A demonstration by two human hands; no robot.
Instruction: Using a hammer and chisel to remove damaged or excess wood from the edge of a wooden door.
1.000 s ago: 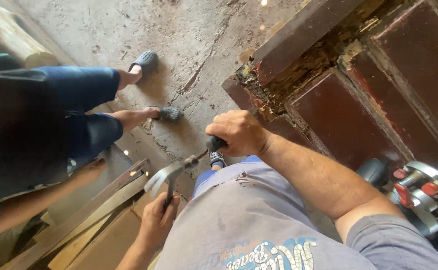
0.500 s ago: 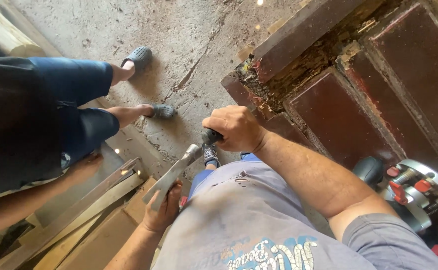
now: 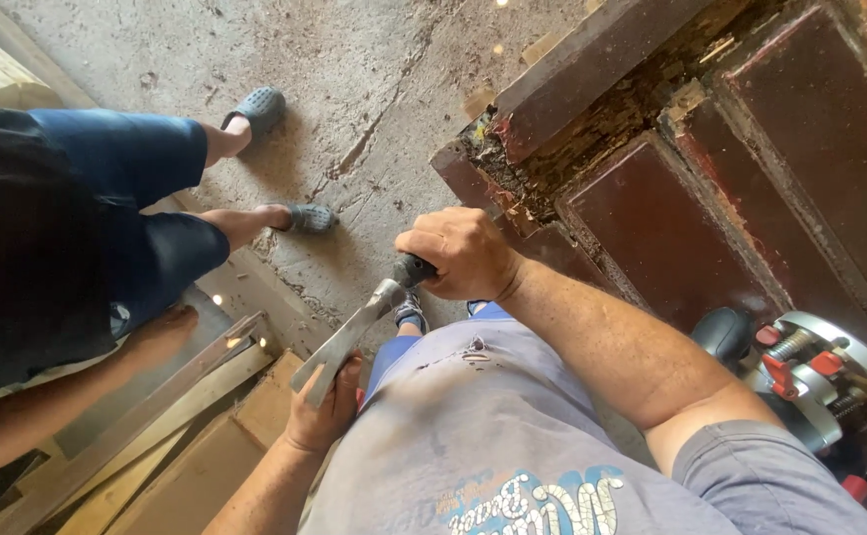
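At the left of the frame stood a second person (image 3: 67,248) in dark top and blue shorts, grey slip-on shoes (image 3: 255,107) on the concrete floor (image 3: 374,89); that person's hand (image 3: 161,332) rested at the upper edge of a stack of wooden boards (image 3: 156,426) in the lower left. Just right of the boards, low in the frame, the wearer's left hand (image 3: 325,411) was cupped around the metal head of a hammer (image 3: 349,337), fingers closed on its lower end. The hammer's long axis ran diagonally, from its head at lower left up to its dark grip at upper right. At centre frame the right hand (image 3: 458,253) was clamped in a full fist around that grip. Both hands were therefore shut on the one tool, set apart along its length, the left at the head and the right at the handle; the tool lay between them, in front of the wearer's grey shirt. To the upper right of the right hand lay a dark red panelled door (image 3: 711,168) with a broken, splintered joint (image 3: 592,129); the right hand was the nearer to it, just beside its corner. At the far lower right sat a power tool (image 3: 810,381) with a grey body and red knobs, untouched.
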